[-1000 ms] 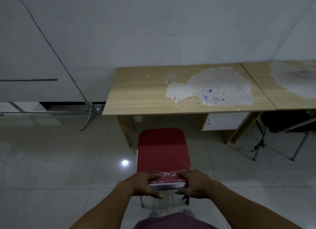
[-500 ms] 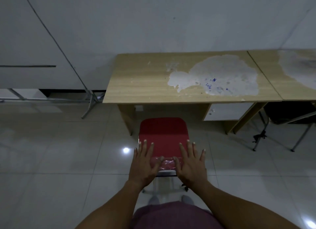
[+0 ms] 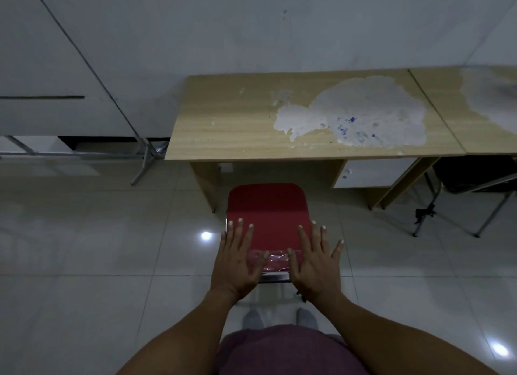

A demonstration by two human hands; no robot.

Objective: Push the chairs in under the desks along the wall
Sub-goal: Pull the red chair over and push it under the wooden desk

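Observation:
A red chair (image 3: 267,215) stands on the tiled floor just in front of a wooden desk (image 3: 237,131) set against the white wall. Its seat front reaches close to the desk's front edge. My left hand (image 3: 236,260) and my right hand (image 3: 314,262) are spread flat with fingers apart over the chair's plastic-wrapped backrest top (image 3: 272,261), holding nothing. Whether the palms touch the backrest is unclear.
A second wooden desk (image 3: 492,139) adjoins on the right, with a dark chair (image 3: 475,176) tucked under it. Metal frame legs (image 3: 145,162) lean against the wall at left. Glossy floor tiles (image 3: 84,262) stretch out on both sides. My feet show below the chair.
My hands let go of the backrest top and opened flat over it. The chair now stands closer to the desk, and the view has moved forward.

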